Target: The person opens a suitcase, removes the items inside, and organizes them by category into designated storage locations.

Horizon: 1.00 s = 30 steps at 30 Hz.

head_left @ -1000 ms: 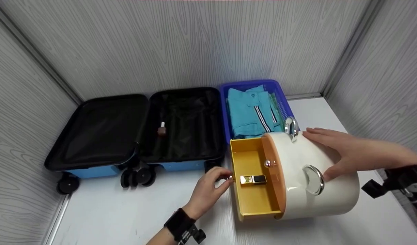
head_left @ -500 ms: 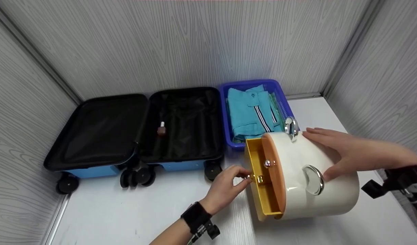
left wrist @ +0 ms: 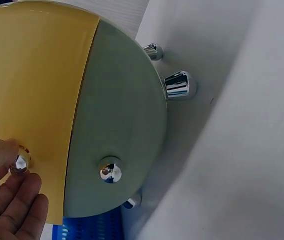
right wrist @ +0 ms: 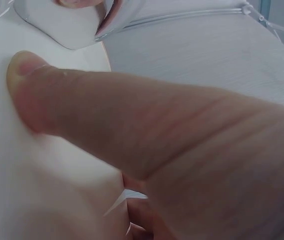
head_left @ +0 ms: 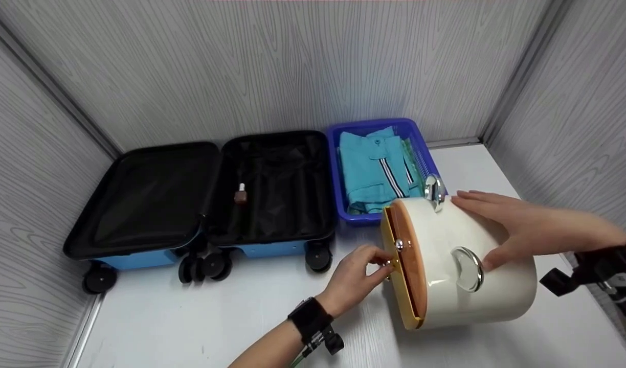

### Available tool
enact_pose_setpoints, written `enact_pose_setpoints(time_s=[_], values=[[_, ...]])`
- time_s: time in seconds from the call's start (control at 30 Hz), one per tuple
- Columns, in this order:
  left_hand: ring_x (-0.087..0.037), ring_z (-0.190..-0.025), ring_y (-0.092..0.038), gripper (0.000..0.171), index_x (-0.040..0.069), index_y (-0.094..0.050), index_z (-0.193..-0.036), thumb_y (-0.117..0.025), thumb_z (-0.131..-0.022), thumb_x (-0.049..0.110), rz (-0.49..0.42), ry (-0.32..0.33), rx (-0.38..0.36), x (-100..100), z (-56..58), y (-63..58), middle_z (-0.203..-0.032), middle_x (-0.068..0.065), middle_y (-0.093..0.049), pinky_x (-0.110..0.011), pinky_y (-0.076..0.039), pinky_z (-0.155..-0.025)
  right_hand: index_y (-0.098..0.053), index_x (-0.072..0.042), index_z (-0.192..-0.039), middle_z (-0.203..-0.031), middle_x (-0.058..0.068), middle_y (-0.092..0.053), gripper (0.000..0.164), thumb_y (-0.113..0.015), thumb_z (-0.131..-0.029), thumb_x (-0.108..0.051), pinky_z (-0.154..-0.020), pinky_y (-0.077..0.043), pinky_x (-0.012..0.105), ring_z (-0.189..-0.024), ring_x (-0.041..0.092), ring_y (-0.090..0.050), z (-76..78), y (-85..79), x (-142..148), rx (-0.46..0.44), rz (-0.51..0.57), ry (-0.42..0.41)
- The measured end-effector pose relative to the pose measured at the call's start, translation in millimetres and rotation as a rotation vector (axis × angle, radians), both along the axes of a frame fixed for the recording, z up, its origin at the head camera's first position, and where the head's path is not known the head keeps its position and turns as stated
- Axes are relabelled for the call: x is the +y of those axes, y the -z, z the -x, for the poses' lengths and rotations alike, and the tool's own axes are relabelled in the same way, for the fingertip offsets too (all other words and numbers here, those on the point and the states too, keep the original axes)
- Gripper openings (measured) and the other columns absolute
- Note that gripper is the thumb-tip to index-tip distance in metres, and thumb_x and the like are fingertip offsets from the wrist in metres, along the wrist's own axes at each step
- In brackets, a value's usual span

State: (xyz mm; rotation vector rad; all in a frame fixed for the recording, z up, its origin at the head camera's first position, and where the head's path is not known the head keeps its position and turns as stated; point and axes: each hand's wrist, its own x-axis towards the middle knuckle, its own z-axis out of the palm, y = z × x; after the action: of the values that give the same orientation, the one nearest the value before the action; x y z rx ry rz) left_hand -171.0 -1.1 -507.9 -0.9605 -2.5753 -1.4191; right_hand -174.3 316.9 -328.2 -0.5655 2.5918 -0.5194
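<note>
A white rounded storage box point(head_left: 497, 296) with small drawers lies toward the right in the head view. Its yellow drawer point(head_left: 401, 286) sticks out only a little from the orange drawer front point(head_left: 414, 250) beside it. My left hand point(head_left: 355, 276) pinches the drawer's round metal knob point(left wrist: 21, 163) between thumb and fingers. In the left wrist view a green drawer front point(left wrist: 119, 110) with its own shiny knob point(left wrist: 111, 171) borders the yellow one. My right hand point(head_left: 517, 230) rests spread on the box's white side, thumb near a chrome fitting point(head_left: 469, 270). The drawer's inside is hidden.
Left of the box lies an open suitcase point(head_left: 159, 194) with black lining and blue shell, wheels facing me. A small brown bottle with a white cap point(head_left: 240, 196) lies in it. Behind the box stands a blue basket point(head_left: 343, 217) with folded turquoise clothes point(head_left: 366, 174).
My left hand has pushed the yellow drawer rightward, from well out to nearly closed. The small gold-and-black tube inside it is out of sight now. My right hand has stayed on the box.
</note>
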Motion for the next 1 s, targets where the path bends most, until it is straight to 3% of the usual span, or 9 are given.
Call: enact_pose_setpoints(time_s=[0.53,0.73,0.9,1.0], values=[[-0.001,-0.103,-0.061,0.023,0.021,-0.068,-0.122,-0.07,-0.1,0.028,-0.036,-0.01,-0.051,9,-1.1,7.1,-0.114,0.009,-0.063,-0.024,-0.051,-0.093,-0.026,-0.026,-0.164,-0.169,0.01,-0.021,0.119,-0.088,-0.068,-0.06,-0.113,-0.022,0.071,-0.152,0.042,-0.016,1.0,0.5,1,-0.001,0.004,-0.004],[-0.005,-0.105,-0.062,0.033,0.016,-0.064,-0.129,-0.073,-0.098,0.022,-0.035,0.012,-0.091,8,-0.7,22.9,-0.116,0.006,-0.062,-0.023,-0.051,-0.094,-0.026,-0.026,-0.164,-0.169,0.007,-0.02,0.119,-0.087,-0.069,-0.062,-0.115,-0.021,0.066,-0.154,0.037,-0.015,0.2,-0.7,2,0.01,0.016,-0.02],[-0.01,-0.102,-0.063,0.022,0.013,-0.069,-0.115,-0.074,-0.094,0.015,0.021,-0.007,-0.094,10,1.9,40.3,-0.111,0.003,-0.065,-0.02,-0.05,-0.092,-0.025,-0.027,-0.164,-0.169,0.008,-0.02,0.119,-0.087,-0.069,-0.063,-0.114,-0.02,0.067,-0.154,0.038,-0.014,0.5,-1.2,2,0.003,0.016,-0.018],[-0.01,-0.098,-0.065,0.019,0.011,-0.07,-0.11,-0.074,-0.092,0.009,0.032,0.001,-0.137,12,2.8,47.6,-0.108,0.001,-0.066,-0.021,-0.052,-0.089,-0.026,-0.026,-0.164,-0.169,0.009,-0.02,0.119,-0.087,-0.069,-0.062,-0.114,-0.021,0.069,-0.153,0.04,-0.015,1.1,-0.1,3,0.003,0.018,-0.02]])
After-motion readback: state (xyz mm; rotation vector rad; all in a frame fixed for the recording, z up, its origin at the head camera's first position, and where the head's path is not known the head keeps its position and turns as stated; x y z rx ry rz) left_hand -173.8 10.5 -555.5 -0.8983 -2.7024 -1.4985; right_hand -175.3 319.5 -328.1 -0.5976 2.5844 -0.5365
